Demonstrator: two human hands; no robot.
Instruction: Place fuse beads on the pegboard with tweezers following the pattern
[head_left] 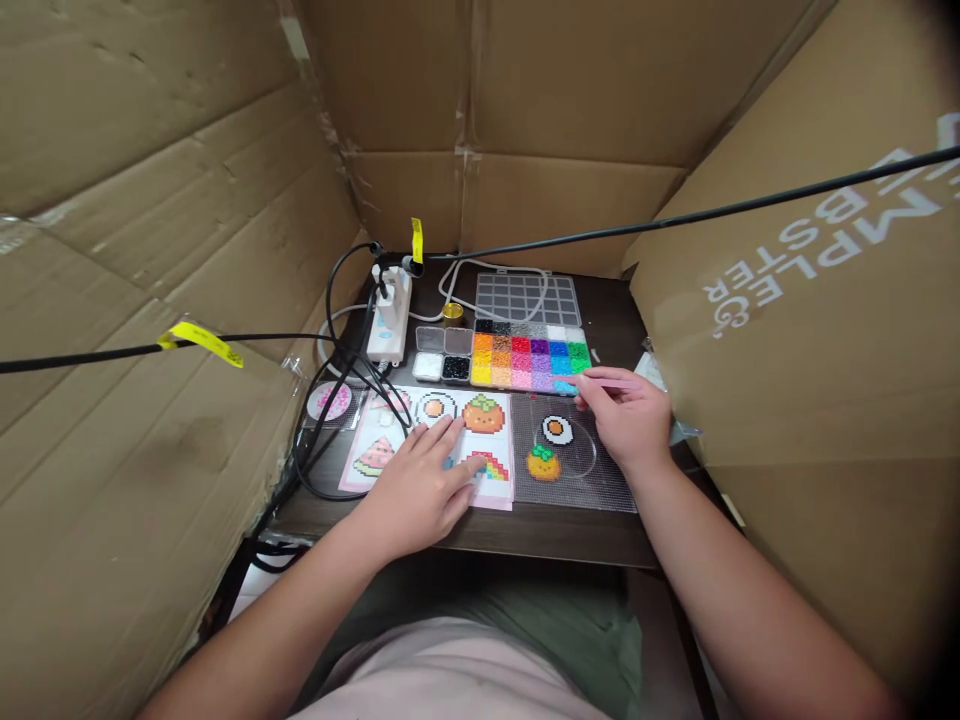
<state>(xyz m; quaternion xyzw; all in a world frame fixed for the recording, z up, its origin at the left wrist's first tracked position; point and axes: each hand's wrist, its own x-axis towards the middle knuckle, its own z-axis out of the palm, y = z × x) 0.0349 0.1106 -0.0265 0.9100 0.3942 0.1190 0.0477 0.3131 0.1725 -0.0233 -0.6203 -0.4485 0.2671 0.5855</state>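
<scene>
My left hand (427,490) lies with fingers spread on a printed pattern sheet (495,495). Its fingertips touch the paper near the persimmon and rainbow pictures. In my right hand (628,418) is a pair of pink tweezers (611,383), pinched between thumb and fingers. Their tips reach left to the front right compartments of a colour-sorted bead box (531,360); whether they grip a bead is too small to tell. Beside that hand, a fried egg bead piece (557,431) and a persimmon bead piece (543,464) rest on a dark mesh mat (600,495) with a clear round plate (589,455).
Small boxes of white beads (428,367) and black beads (456,369) stand left of the bead box. Behind are its clear lid (529,297) and a gold tin (452,314). A power strip (389,335) with black cables stands left. Cardboard walls (562,90) enclose the table.
</scene>
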